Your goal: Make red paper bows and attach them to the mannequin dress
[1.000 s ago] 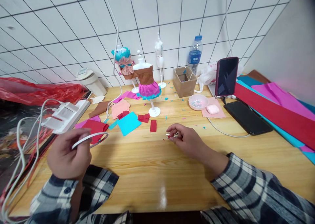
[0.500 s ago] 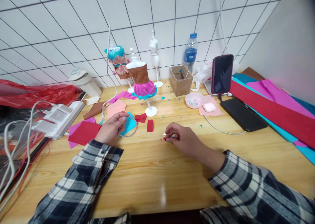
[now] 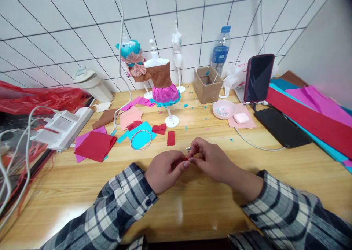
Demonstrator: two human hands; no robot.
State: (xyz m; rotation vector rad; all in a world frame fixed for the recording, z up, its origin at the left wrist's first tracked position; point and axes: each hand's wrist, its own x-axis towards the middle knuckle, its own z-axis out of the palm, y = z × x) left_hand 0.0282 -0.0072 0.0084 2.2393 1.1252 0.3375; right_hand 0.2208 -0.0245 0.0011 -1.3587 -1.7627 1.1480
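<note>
My left hand point(image 3: 166, 171) and my right hand point(image 3: 213, 161) meet above the tabletop, fingertips pinched together on a tiny scrap of red paper point(image 3: 186, 158), mostly hidden by the fingers. A pointed metal tip point(image 3: 188, 148) sticks out from under the right hand's fingers; the rest of that tool is covered. Beyond the hands lie a red paper strip point(image 3: 171, 138) and another red piece point(image 3: 159, 129). A thin metal ring point(image 3: 150, 140) rests on blue paper point(image 3: 145, 127). Behind them stands a small dress form point(image 3: 162, 76) in a brown top and a magenta skirt with blue trim.
Left are a red sheet point(image 3: 95, 146), a white power strip point(image 3: 68, 129) with cables and a lidded cup point(image 3: 95, 85). A cardboard box point(image 3: 207, 90), a bottle point(image 3: 220, 54), a pink dish point(image 3: 224, 110), a propped phone point(image 3: 259, 79) and a black phone point(image 3: 282, 127) are at right.
The left hand has let go of the metal ring, which now lies on the blue paper. It has moved right to join the right hand at the red scrap. The view has shifted slightly.
</note>
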